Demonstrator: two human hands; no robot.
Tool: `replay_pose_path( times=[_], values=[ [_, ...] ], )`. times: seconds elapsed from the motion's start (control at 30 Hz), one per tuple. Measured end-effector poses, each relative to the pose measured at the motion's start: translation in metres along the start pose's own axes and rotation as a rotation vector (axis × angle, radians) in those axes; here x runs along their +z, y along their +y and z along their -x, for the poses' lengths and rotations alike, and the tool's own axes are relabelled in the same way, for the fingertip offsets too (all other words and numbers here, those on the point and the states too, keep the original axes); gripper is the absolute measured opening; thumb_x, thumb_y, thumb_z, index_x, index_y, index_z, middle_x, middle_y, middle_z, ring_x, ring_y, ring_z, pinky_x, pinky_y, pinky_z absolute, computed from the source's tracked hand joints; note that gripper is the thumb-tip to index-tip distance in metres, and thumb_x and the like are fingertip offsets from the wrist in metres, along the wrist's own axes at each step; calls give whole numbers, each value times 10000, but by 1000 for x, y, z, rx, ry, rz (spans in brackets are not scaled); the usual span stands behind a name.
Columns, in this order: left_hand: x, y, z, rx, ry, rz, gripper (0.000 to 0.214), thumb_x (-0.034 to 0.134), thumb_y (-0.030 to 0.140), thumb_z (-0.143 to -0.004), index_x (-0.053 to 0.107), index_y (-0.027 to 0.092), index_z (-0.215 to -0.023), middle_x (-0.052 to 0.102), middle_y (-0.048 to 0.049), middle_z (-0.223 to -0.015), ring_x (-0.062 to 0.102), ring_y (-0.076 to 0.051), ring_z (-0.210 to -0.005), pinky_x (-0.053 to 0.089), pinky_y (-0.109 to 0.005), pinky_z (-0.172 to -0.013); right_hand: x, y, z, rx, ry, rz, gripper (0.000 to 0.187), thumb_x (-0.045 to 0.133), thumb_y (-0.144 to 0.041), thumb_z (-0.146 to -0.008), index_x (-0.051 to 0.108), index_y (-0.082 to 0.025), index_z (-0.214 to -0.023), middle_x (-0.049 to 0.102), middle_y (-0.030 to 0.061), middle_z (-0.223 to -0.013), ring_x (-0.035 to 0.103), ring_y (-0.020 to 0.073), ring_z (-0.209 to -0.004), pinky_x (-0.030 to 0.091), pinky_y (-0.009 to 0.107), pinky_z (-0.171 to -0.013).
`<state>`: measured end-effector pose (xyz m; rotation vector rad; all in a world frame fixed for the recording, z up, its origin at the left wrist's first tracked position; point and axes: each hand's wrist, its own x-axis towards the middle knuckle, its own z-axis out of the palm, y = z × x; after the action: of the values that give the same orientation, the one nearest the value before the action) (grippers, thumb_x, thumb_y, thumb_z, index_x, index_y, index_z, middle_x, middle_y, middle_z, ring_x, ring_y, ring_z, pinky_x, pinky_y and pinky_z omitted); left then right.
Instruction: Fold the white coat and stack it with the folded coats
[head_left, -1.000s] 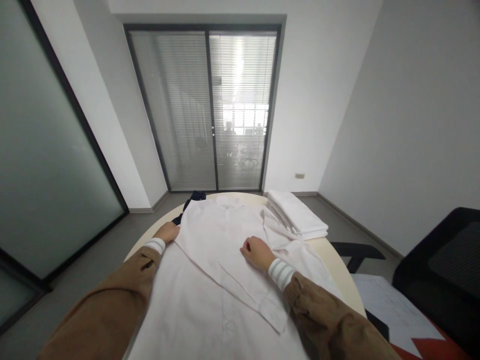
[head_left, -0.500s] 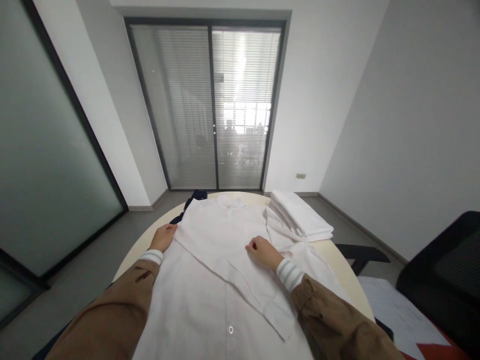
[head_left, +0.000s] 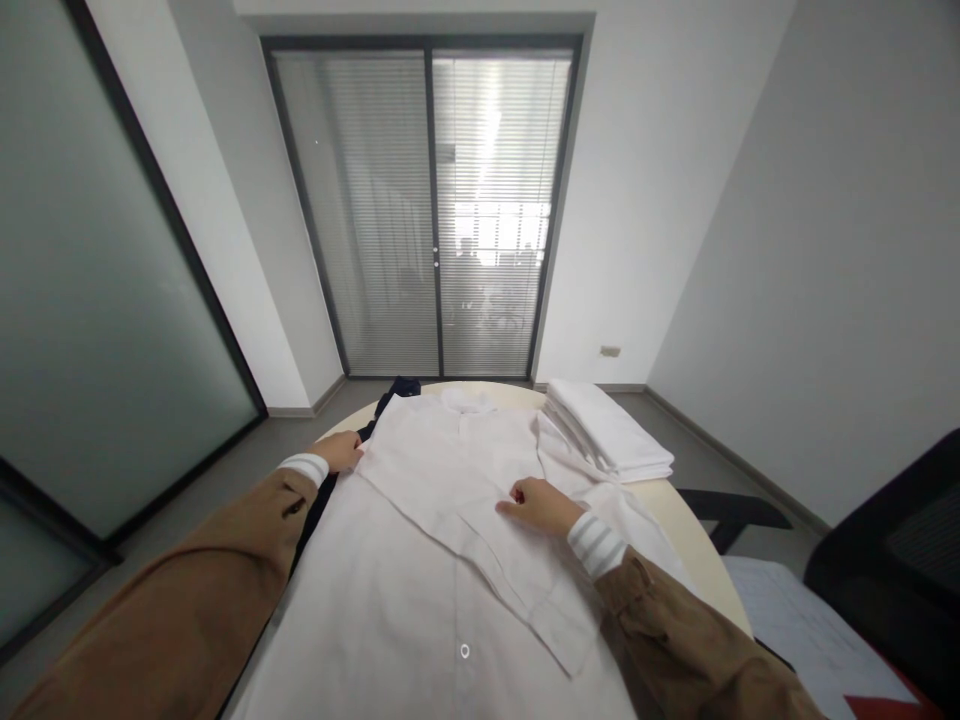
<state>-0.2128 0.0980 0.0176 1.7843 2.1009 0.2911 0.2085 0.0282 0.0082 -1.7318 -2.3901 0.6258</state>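
A white button-up shirt (head_left: 427, 560) lies spread flat on a round cream table (head_left: 697, 540), collar at the far end. One sleeve is folded diagonally across its front. My left hand (head_left: 341, 452) rests at the shirt's left shoulder edge, fingers curled on the fabric. My right hand (head_left: 536, 503) lies on the shirt's middle right, fingers curled and pressing on the folded sleeve. Both arms wear brown sleeves with striped cuffs.
A stack of folded white cloth (head_left: 611, 432) sits at the table's far right. A dark garment (head_left: 397, 390) lies at the far left edge. A black office chair (head_left: 885, 540) stands on the right. Papers (head_left: 817, 640) lie at lower right. Glass doors with blinds stand behind.
My right hand has slid a little to the right along the folded sleeve. My left hand has stayed at the shirt's left shoulder. The view has shifted slightly.
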Motion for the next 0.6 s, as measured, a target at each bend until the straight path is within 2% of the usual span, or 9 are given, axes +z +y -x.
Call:
replay_pose_path(
  times=[0.1, 0.17, 0.23, 0.3, 0.37, 0.43, 0.5, 0.6],
  values=[
    [-11, 16, 2, -50, -67, -78, 222, 721, 345, -627, 670, 163, -744, 716, -135, -807, 674, -298, -687, 514, -357, -607, -5, -1, 7, -53, -29, 13, 255, 672, -404, -841, 690, -150, -846, 706, 70, -836, 615, 183, -765, 353, 260, -629],
    [-16, 28, 2, -65, -71, -121, 224, 740, 306, -619, 687, 144, -764, 726, -163, -833, 687, -333, -767, 525, -382, -676, -5, -3, 10, -69, -33, 48, 232, 686, -379, -831, 686, -152, -884, 713, 76, -873, 622, 189, -786, 353, 264, -642],
    [-16, 42, 3, -71, -32, -158, 273, 736, 270, -630, 705, 115, -853, 728, -210, -943, 683, -374, -904, 522, -404, -778, -4, -4, 12, -66, -22, 86, 206, 656, -354, -857, 681, -156, -908, 719, 88, -907, 633, 200, -811, 350, 273, -656],
    [-9, 59, 6, -82, 42, -190, 416, 696, 284, -690, 686, 69, -1046, 674, -279, -1138, 639, -429, -1057, 494, -460, -877, -2, -4, 14, -46, -7, 108, 204, 597, -338, -901, 675, -160, -961, 724, 104, -948, 647, 215, -843, 350, 284, -669],
    [7, 76, 11, -86, 131, -211, 569, 601, 356, -798, 579, 35, -1267, 549, -329, -1331, 558, -477, -1187, 444, -541, -947, 0, -2, 17, -32, 5, 112, 234, 565, -327, -924, 650, -166, -1071, 725, 113, -983, 659, 229, -876, 357, 291, -688],
    [30, 92, 19, -54, 195, -215, 635, 465, 435, -895, 460, 57, -1405, 433, -305, -1462, 480, -472, -1284, 396, -568, -1007, 1, 1, 22, -42, 2, 117, 297, 579, -319, -917, 608, -179, -1178, 723, 109, -995, 665, 236, -900, 365, 294, -709],
    [55, 103, 27, -11, 200, -208, 653, 368, 489, -942, 392, 112, -1475, 365, -249, -1538, 410, -434, -1363, 375, -550, -1047, 1, 5, 28, -58, -1, 133, 343, 589, -316, -908, 585, -196, -1230, 721, 102, -994, 669, 241, -907, 374, 298, -721],
    [88, 107, 36, -19, 157, -210, 714, 313, 550, -959, 295, 148, -1548, 257, -208, -1610, 280, -457, -1435, 285, -647, -1084, -3, 12, 37, -56, 5, 136, 346, 584, -336, -907, 592, -218, -1232, 725, 88, -973, 671, 240, -884, 391, 304, -718]
  ],
)
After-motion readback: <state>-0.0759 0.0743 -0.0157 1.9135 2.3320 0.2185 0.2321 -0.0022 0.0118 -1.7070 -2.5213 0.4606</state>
